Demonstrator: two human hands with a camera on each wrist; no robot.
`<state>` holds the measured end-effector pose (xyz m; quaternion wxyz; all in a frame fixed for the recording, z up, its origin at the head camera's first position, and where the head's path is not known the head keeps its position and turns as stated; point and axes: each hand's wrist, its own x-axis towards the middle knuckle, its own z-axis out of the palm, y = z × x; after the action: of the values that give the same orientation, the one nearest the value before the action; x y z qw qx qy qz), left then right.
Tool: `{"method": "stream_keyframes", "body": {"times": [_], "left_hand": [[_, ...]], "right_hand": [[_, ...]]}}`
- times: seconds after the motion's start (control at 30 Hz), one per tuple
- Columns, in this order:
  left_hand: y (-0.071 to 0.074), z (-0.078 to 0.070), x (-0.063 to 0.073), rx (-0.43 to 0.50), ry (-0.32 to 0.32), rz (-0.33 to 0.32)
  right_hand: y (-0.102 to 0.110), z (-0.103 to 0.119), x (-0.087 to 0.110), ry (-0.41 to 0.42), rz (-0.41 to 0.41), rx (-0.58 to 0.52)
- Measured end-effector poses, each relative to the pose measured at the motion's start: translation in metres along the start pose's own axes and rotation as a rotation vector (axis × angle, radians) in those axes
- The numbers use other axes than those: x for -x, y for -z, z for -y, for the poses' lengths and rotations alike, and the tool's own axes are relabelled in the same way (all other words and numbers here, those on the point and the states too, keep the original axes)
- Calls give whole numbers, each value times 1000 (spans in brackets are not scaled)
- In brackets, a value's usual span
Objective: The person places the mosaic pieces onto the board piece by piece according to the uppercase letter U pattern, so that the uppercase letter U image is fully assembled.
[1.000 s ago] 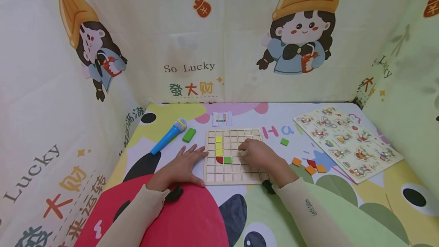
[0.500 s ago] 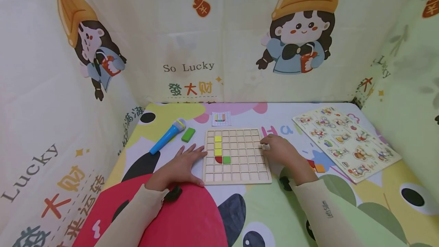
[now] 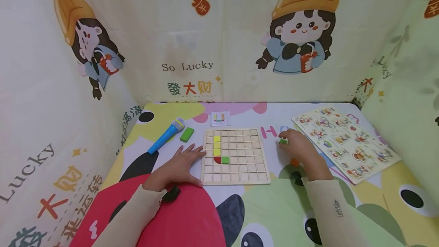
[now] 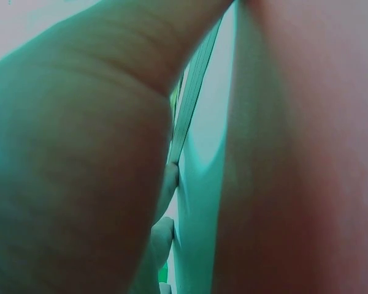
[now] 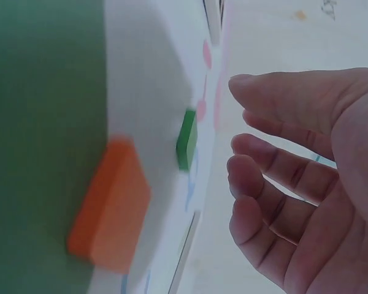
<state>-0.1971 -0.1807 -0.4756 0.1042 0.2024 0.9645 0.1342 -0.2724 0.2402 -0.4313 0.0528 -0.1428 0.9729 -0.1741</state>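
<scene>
A wooden grid board lies flat on the table in the head view. Three yellow square tiles form a column on it, above a red quarter-round tile with a green square tile beside that. With fingers spread, my left hand rests at the board's left edge. Right of the board, my right hand reaches over a loose green tile. The right wrist view shows its fingers loosely bent, apart from that tile and holding nothing. An orange tile lies nearby.
A blue toy microphone and a green block lie left of the board. Behind it is a small printed grid card. A picture puzzle board takes up the right side. Printed fabric walls surround the table.
My right hand has moved rightward, from above the board's right half to the loose green tile. It now covers some of the orange and red tiles. The left hand stays at the board's edge.
</scene>
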Motion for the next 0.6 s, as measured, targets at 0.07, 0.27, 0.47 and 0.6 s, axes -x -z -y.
{"method": "stream_keyframes", "body": {"times": [0.07, 0.27, 0.47, 0.6], "left_hand": [[1, -1, 0, 5, -3, -3], [-1, 2, 0, -14, -24, -17], [-3, 4, 0, -15, -32, -23], [-2, 4, -1, -8, -29, -26]], "right_hand": [[3, -7, 0, -7, -9, 9], [2, -19, -1, -107, 50, -30], [-5, -24, -7, -176, 108, -32], [-9, -26, -12, -152, 113, -23]]}}
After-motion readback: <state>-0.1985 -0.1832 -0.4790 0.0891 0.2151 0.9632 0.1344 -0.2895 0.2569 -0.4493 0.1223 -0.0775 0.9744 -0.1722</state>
